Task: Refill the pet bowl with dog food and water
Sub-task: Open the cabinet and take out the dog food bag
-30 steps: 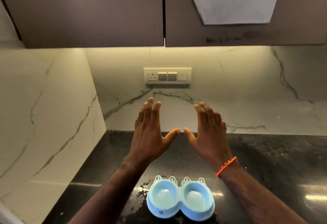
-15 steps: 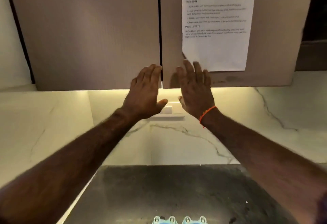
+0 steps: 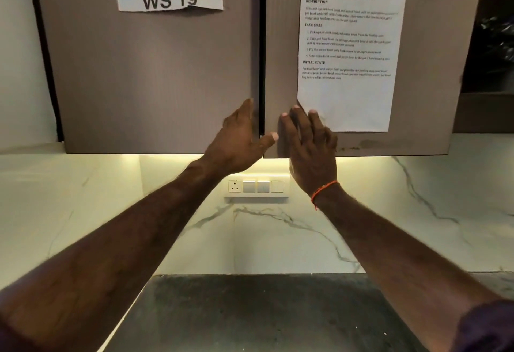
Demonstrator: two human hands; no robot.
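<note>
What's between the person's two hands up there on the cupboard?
In the head view, the dark gap where the two cabinet doors meet runs between the left hand and right hand.

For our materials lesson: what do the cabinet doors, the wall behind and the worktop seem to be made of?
Grey-brown cabinet doors: probably matt laminate, with fine vertical ribbing. White back wall: glossy marble or marble-look slab, with grey veins. Dark worktop: likely polished stone, speckled and reflective.

Kitchen – wall cabinets (image 3: 150, 73), marble backsplash (image 3: 278, 240), dark countertop (image 3: 264, 315), switch plate (image 3: 256, 186).
</note>
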